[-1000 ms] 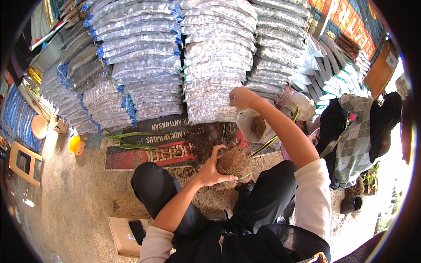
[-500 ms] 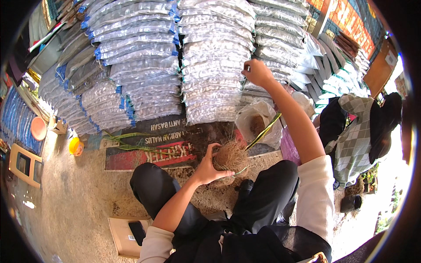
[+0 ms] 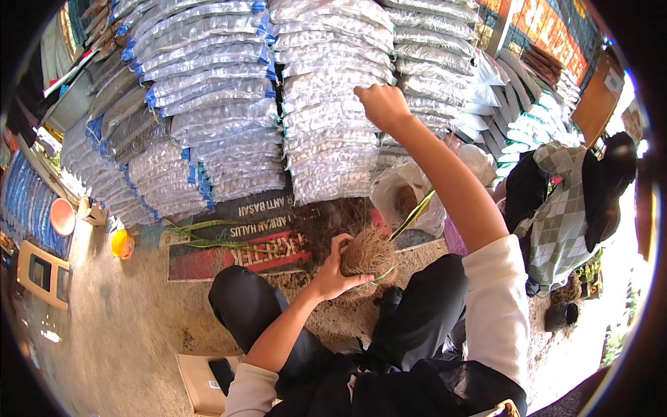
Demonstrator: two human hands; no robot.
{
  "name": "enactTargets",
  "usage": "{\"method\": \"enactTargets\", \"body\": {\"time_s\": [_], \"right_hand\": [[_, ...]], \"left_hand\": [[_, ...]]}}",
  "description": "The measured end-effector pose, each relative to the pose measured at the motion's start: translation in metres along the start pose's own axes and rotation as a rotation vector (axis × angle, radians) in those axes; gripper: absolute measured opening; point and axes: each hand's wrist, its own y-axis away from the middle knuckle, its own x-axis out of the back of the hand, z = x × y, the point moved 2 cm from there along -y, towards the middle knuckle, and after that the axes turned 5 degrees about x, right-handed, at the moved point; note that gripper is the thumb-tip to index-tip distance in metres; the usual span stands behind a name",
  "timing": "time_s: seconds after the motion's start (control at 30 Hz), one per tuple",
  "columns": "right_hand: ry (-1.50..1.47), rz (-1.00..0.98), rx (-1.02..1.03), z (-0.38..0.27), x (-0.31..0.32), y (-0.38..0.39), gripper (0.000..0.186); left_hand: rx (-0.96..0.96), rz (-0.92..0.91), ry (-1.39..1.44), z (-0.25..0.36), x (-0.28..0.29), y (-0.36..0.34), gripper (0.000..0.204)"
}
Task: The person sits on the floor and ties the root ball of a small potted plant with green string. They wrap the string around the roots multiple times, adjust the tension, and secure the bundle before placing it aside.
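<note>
My left hand (image 3: 338,272) is wrapped round the left side of a shaggy brown ball of fibre (image 3: 370,253), held between my knees. A long green leaf with yellow edges (image 3: 414,214) sticks out of the ball to the upper right, and a thin green strand (image 3: 386,273) curls at its lower side. High above it, in front of the stacked sacks, my right hand (image 3: 383,106) is closed with fingers pinched together. Whatever those fingers hold is too fine to make out. Behind the ball stands a clear plastic bag (image 3: 432,221) with brown fibre inside (image 3: 406,199).
Tall stacks of filled clear sacks (image 3: 333,104) rise ahead. A printed black-and-red sheet (image 3: 208,263) lies on the floor, bearing more long green leaves (image 3: 201,240). Cardboard with a phone (image 3: 221,375) is at lower left. A person in a checked garment (image 3: 559,194) is at right.
My right hand has moved left and slightly up, staying closed. My left hand keeps its hold on the fibre ball, which has shifted only a little. The view has tilted slightly.
</note>
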Motion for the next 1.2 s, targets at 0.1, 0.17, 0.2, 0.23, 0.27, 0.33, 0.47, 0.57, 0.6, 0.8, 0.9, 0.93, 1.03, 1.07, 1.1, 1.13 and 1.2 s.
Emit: {"method": "enactTargets", "body": {"time_s": [0.1,0.17,0.2,0.23,0.27,0.33,0.47,0.57,0.6,0.8,0.9,0.93,1.03,1.07,1.1,1.13,1.2], "right_hand": [[0.034,-0.014,0.06,-0.008,-0.007,0.0,0.022],[0.003,0.01,0.075,-0.011,-0.007,-0.002,0.022],[-0.019,0.04,0.079,-0.014,-0.002,-0.001,0.021],[-0.04,0.069,0.082,-0.017,0.002,-0.002,0.02],[-0.059,0.088,0.086,-0.019,0.007,-0.003,0.019],[-0.096,0.127,0.093,-0.027,0.024,-0.006,0.017],[-0.121,0.193,0.187,-0.049,0.051,-0.005,0.016],[-0.184,0.247,0.282,-0.067,0.062,0.006,0.015],[-0.19,0.309,0.303,-0.073,0.065,0.011,0.013],[-0.209,0.281,0.203,-0.052,0.062,0.048,0.004],[-0.352,0.286,0.052,-0.02,0.055,0.075,0.012],[-0.363,0.246,-0.003,-0.012,0.052,0.084,0.011],[-0.487,0.169,-0.033,-0.003,0.05,0.117,0.01],[-0.547,0.163,-0.049,-0.004,0.05,0.127,0.01],[-0.604,0.156,-0.067,-0.006,0.053,0.139,0.01],[-0.671,0.151,-0.076,-0.01,0.053,0.149,0.01],[-0.735,0.13,-0.113,-0.014,0.055,0.169,0.01]], "left_hand": [[0.016,0.042,-0.071,0.002,0.001,-0.001,0.072],[0.047,0.095,-0.068,0.005,0.002,-0.001,0.066],[0.073,0.119,-0.02,0.006,0.002,0.0,0.064],[0.099,0.143,0.027,0.006,0.002,0.0,0.061],[0.099,0.165,0.025,0.004,0.004,-0.002,0.06],[0.099,0.209,0.022,-0.003,0.008,-0.004,0.059],[0.141,0.251,-0.027,-0.01,0.012,-0.009,0.058],[0.218,0.293,0.057,-0.016,0.013,-0.014,0.061],[0.219,0.298,0.008,-0.031,0.02,-0.018,0.064],[0.376,0.473,0.097,-0.033,0.038,-0.021,0.075],[0.371,0.578,0.148,-0.024,0.04,-0.022,0.081],[0.35,0.616,0.157,-0.025,0.042,-0.021,0.08],[0.297,0.685,0.234,-0.034,0.05,-0.025,0.084],[0.276,0.714,0.245,-0.035,0.052,-0.026,0.089],[0.256,0.738,0.258,-0.037,0.054,-0.027,0.093],[0.249,0.786,0.231,-0.043,0.06,-0.028,0.091],[0.207,0.794,0.215,-0.05,0.069,-0.031,0.084]]}}
